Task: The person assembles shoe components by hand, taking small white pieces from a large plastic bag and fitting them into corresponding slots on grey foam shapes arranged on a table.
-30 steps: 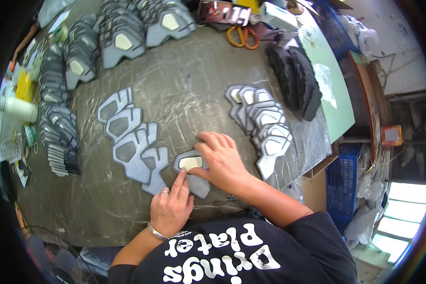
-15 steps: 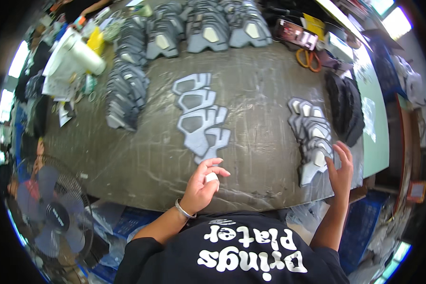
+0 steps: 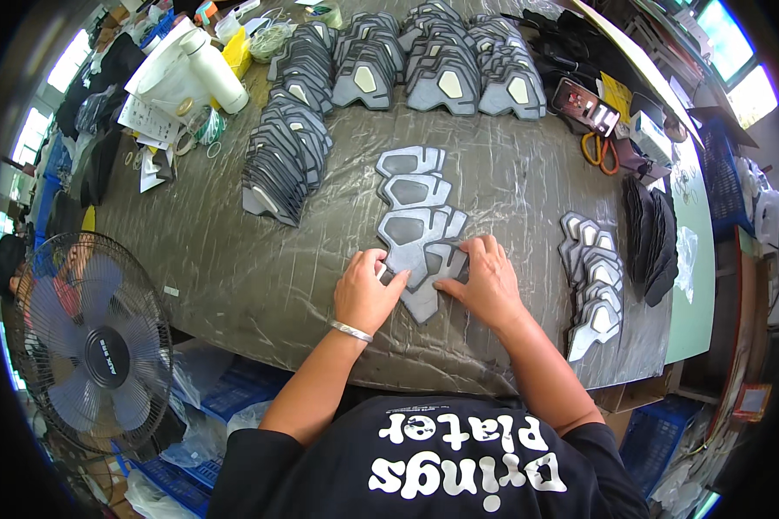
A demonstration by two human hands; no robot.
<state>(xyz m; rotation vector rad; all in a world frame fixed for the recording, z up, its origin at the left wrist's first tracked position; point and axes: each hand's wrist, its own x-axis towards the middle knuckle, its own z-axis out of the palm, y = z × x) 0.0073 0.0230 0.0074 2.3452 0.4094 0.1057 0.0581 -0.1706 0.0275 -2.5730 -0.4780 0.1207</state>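
Note:
Several flat grey panels with dark edges (image 3: 405, 228) lie overlapped in a slanting row on the table in front of me. My left hand (image 3: 368, 290) is closed at the left of the nearest panel, its thumb pointing toward it. A small white piece (image 3: 381, 270) shows between its fingers, mostly hidden. On the other side, my right hand (image 3: 486, 281) grips the right edge of that nearest grey panel (image 3: 422, 303), thumb on its surface. Further right lies another overlapped row of panels (image 3: 595, 320) with pale patches.
Stacked grey panels (image 3: 441, 86) line the table's far side, and another pile (image 3: 277, 186) stands left. Black pieces (image 3: 649, 242), orange-handled scissors (image 3: 599, 154) and a phone (image 3: 585, 105) lie right. A white bottle (image 3: 216, 73) is far left; a fan (image 3: 104, 350) stands beside the table.
My right hand has left the right-hand row and come to the nearest panel of the middle row. My left hand has moved up beside that row. The whole view has shifted.

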